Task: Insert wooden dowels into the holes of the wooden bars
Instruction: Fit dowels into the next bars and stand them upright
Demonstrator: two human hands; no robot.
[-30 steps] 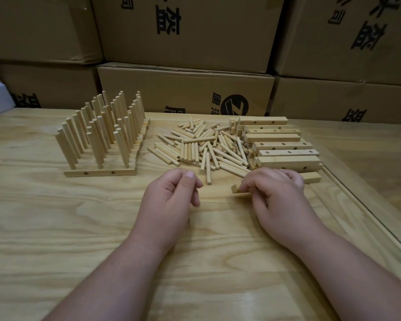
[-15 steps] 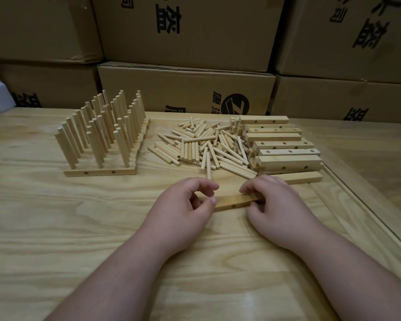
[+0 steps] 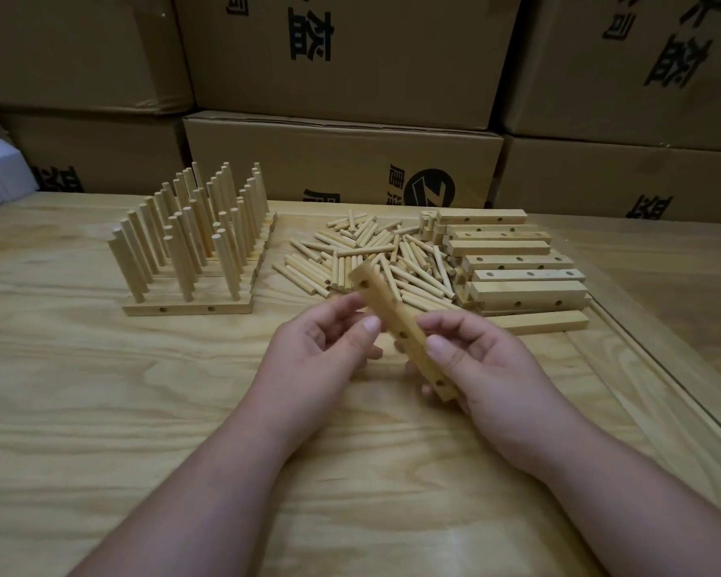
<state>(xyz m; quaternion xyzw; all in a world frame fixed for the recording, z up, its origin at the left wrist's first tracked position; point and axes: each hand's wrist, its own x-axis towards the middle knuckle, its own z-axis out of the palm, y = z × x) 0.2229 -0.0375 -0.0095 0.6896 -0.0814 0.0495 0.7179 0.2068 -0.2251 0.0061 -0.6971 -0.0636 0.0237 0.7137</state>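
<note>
Above the table (image 3: 101, 410), the right hand (image 3: 492, 368) grips a lifted wooden bar (image 3: 396, 322); the left hand's (image 3: 321, 351) curled fingers touch it. Loose dowels (image 3: 371, 260) lie at twelve o'clock, stacked bars (image 3: 513, 268) at one, dowel-filled bars (image 3: 192, 251) at eleven. Cardboard boxes (image 3: 342, 160) behind are cut off.

Holed bar (image 3: 396, 322) tilted above loose dowels (image 3: 375, 260).

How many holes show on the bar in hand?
3 on the bar: one near its far end, one mid-length, one by the right hand. Other faces hidden.
</note>
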